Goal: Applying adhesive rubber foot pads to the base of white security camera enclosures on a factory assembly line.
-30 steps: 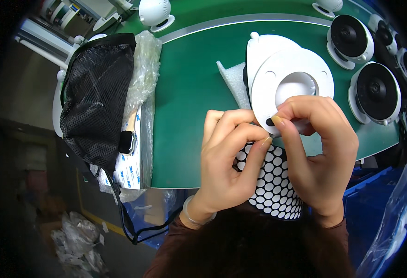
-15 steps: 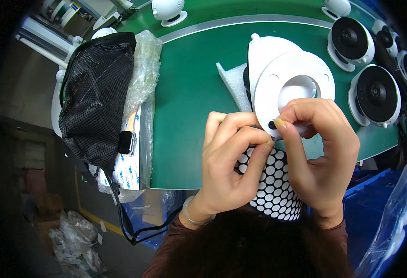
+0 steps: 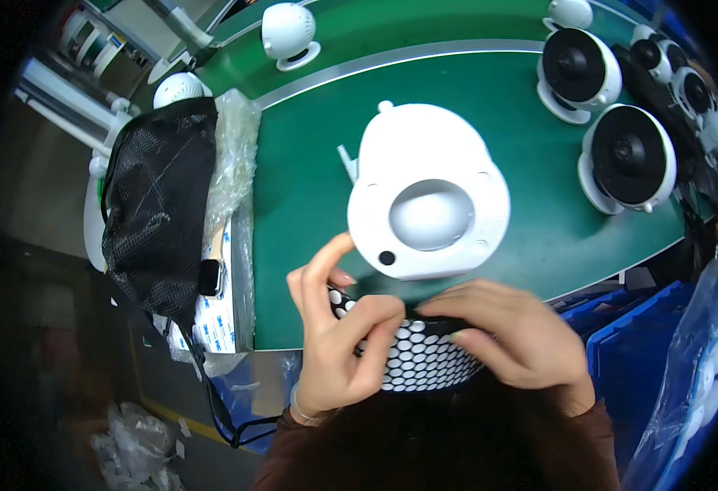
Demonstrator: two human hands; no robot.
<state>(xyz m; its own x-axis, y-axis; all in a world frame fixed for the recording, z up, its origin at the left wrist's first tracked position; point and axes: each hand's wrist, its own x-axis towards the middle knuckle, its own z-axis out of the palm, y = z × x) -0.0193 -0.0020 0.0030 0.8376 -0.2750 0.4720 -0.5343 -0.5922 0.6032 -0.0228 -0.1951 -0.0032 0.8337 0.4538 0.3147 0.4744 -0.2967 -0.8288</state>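
My left hand (image 3: 338,340) is closed on a curled black sheet with rows of white round dots (image 3: 432,360), one finger reaching up to the lower left rim of a white device (image 3: 424,139). At the sheet's upper edge, the thumb and fingers of my right hand (image 3: 514,331) are bent round it, slightly blurred. The device lies on the green table with its ring-shaped base (image 3: 490,204) toward me. A black round pad (image 3: 387,259) sits in the base's lower left; the other shallow round recesses are white.
On the left, a black mesh bag (image 3: 162,196) lies beside bubble wrap (image 3: 236,155) and a watch (image 3: 210,277). White devices with black round fronts (image 3: 627,154) stand at the right. A blue bin (image 3: 633,352) and clear plastic bag (image 3: 686,368) are below the table edge.
The device has come down flat onto the table, its base now clear of my fingers. My right hand has moved from the black pad down to the dotted sheet. The view has shifted.
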